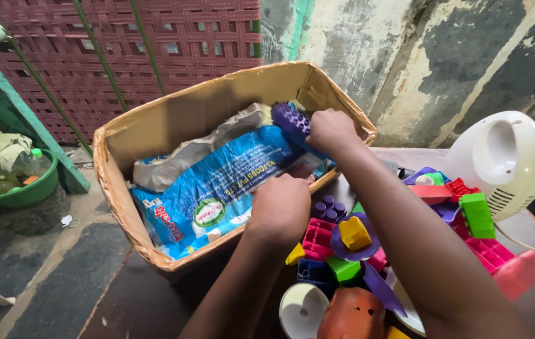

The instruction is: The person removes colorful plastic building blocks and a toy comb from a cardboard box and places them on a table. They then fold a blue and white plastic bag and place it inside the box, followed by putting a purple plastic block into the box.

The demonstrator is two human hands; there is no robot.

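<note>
Operator: Nearest the lens, loose toy blocks (349, 251) lie beside the cardboard box (154, 135). Status?

Technician: Loading step, apparently. Right hand (330, 132) pinches a purple block (291, 119) over the box; left hand (280, 207) rests on the rim, grip indeterminate. Next: lower, then release.

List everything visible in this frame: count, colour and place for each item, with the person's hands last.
cardboard box: one, brown, centre, open
plastic bag: one, blue and white, inside the box
purple block: one, over the box, in the right hand
toy blocks: many, mixed colours, heaped right of the box
fan: one, cream, far right
basin: one, green, left on the floor
crates: stacked, maroon, behind the box
left hand: at the box's near rim, what it holds unclear
right hand: fingers closed on the purple block
</note>
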